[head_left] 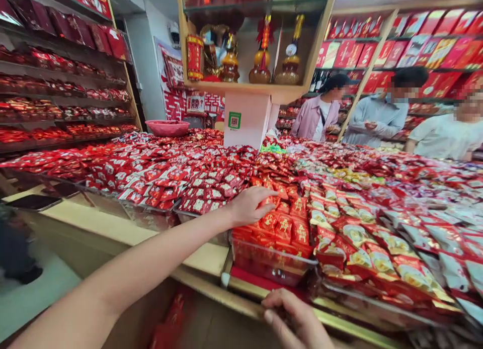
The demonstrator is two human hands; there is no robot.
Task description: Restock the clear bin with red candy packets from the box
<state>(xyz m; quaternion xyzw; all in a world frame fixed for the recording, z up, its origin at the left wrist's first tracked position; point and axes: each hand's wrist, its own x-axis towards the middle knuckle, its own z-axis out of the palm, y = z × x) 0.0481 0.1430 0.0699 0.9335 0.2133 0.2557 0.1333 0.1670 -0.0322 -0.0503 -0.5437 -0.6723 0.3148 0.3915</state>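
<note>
My left hand (251, 205) reaches over a clear bin (271, 263) of red candy packets (283, 226) with gold lettering. Its fingers are stretched out and apart, with nothing visible in them; whether the fingertips touch the packets I cannot tell. Low at the counter's front edge is my right hand (296, 319), loosely curled with thumb and fingers apart and nothing visible between them. Right of the bin lie red and gold snack packets (360, 251) with a pale round picture. Dark red packets with white patterns (207, 190) fill the bin on the left.
A white box with a QR code (243, 122) stands behind the heaps, beneath a wooden display cabinet (245, 87). A pink basin (167, 127) is at the back left. A phone (33, 202) lies on the counter ledge (101, 215). Several people (377, 120) stand across the counter.
</note>
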